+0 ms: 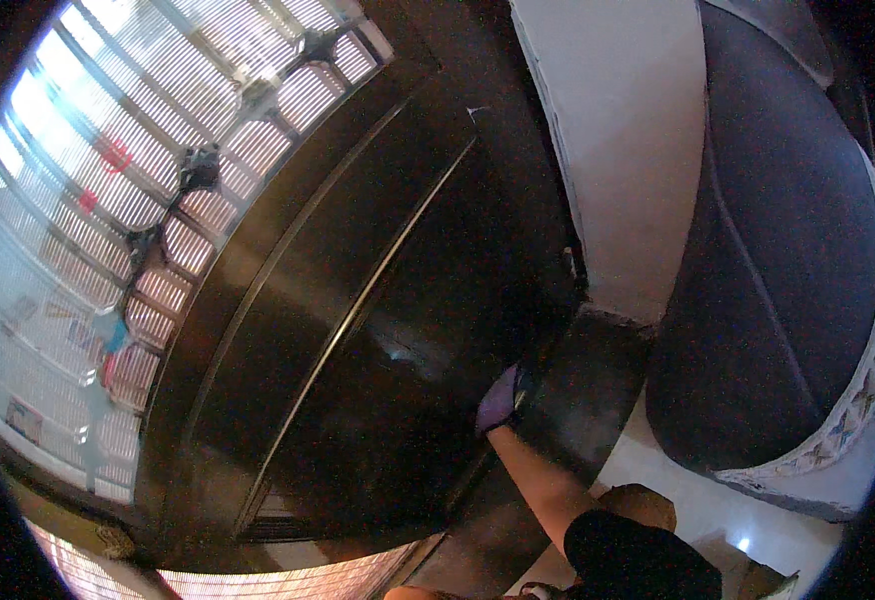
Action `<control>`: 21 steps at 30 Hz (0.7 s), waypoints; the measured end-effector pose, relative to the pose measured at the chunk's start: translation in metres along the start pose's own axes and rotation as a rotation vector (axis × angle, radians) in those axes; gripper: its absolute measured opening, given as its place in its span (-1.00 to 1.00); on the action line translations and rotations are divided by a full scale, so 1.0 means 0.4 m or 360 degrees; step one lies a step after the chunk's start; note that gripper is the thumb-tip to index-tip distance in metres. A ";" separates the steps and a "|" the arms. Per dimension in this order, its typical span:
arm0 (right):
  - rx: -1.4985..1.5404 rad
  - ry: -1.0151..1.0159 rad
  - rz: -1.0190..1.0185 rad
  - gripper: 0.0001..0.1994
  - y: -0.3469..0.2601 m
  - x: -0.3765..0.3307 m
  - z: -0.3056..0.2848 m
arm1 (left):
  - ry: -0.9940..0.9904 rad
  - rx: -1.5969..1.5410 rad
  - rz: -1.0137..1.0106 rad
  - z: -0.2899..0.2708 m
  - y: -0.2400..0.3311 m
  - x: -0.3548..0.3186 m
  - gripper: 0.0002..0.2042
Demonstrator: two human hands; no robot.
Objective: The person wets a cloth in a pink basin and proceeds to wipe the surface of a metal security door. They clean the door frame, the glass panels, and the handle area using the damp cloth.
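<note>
My right hand (498, 402) reaches to the lower edge of a dark brown door (378, 330), beside the dark floor strip at its foot. Purple fabric covers the hand, either a glove or a cloth. The fingers are hidden under it, and whether they grip anything does not show. From the lower right comes my bare forearm, with a black sleeve (638, 555) above it. A sliver of skin shows at the bottom edge; my left hand itself is out of sight.
The door's upper part holds glass behind metal bars (198, 165), with bright slats beyond. A white wall (618, 150) stands right of the door. Further right is a large dark grey padded piece (768, 270) with patterned pale edging, above a shiny pale floor (648, 460).
</note>
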State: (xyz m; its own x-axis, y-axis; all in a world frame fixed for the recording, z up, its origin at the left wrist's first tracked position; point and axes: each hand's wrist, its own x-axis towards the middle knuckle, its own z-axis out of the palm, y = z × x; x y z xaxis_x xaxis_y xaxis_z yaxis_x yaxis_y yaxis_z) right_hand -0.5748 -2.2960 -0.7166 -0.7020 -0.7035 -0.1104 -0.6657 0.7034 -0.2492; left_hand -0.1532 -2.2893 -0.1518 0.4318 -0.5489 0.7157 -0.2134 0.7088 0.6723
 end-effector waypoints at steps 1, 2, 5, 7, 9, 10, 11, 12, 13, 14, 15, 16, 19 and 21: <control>-0.0391 -0.0222 -0.0119 -0.46 0.006 -0.011 0.028 | -0.0007 -0.0016 0.0012 -0.001 0.000 -0.005 -0.36; -0.0564 -0.0390 -0.0164 -0.46 -0.011 -0.037 0.019 | 0.0055 0.0015 -0.0022 0.021 0.031 -0.049 -0.38; -0.0838 -0.0514 -0.0141 -0.49 -0.107 -0.160 -0.084 | 0.0125 0.0018 -0.0058 0.029 0.051 -0.108 -0.40; -0.1148 -0.0204 -0.0009 -0.58 -0.186 -0.224 -0.071 | 0.0057 0.0139 0.0051 0.047 0.053 -0.098 -0.40; -0.0917 -0.0112 -0.0068 -0.64 -0.297 -0.345 -0.166 | 0.0114 0.0039 -0.0067 0.044 0.045 -0.086 -0.40; -0.0549 -0.0177 -0.0092 -0.63 -0.328 -0.422 -0.305 | 0.0081 0.0045 -0.0033 0.045 0.030 -0.082 -0.41; 0.0026 -0.0186 -0.0142 -0.52 -0.369 -0.472 -0.397 | 0.0047 0.0053 0.0001 0.044 0.016 -0.077 -0.41; 0.0620 0.0420 -0.0067 -0.59 -0.436 -0.489 -0.272 | -0.0016 0.0077 0.0000 0.064 0.024 -0.081 -0.41; 0.1120 0.1067 -0.0166 -0.62 -0.495 -0.486 -0.159 | -0.0098 0.0082 -0.0009 0.098 0.034 -0.083 -0.41; 0.1151 0.0808 -0.0627 -0.65 -0.468 -0.514 -0.187 | -0.0104 0.0171 -0.0017 0.064 0.016 -0.068 -0.42; 0.1175 0.0520 -0.1099 -0.67 -0.399 -0.519 -0.242 | -0.0036 0.0200 -0.0016 0.021 0.002 -0.058 -0.42; 0.1185 0.0251 -0.1533 -0.70 -0.330 -0.484 -0.298 | 0.0003 0.0197 -0.0007 0.010 0.005 -0.053 -0.43; 0.1505 -0.0144 -0.1099 -0.57 -0.219 -0.352 -0.254 | 0.0007 0.0200 0.0074 0.009 0.000 -0.040 -0.41; 0.0691 0.0436 -0.0358 -0.51 -0.213 -0.311 -0.153 | 0.0031 0.0285 0.0137 -0.009 -0.020 -0.033 -0.39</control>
State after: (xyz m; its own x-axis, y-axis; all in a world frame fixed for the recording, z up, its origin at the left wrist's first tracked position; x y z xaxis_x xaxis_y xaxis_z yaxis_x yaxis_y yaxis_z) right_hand -0.4461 -2.2623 -0.6226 -0.6335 -0.7385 0.2310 -0.6822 0.3921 -0.6172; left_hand -0.1540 -2.2861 -0.1671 0.4219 -0.4798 0.7693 -0.4018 0.6617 0.6330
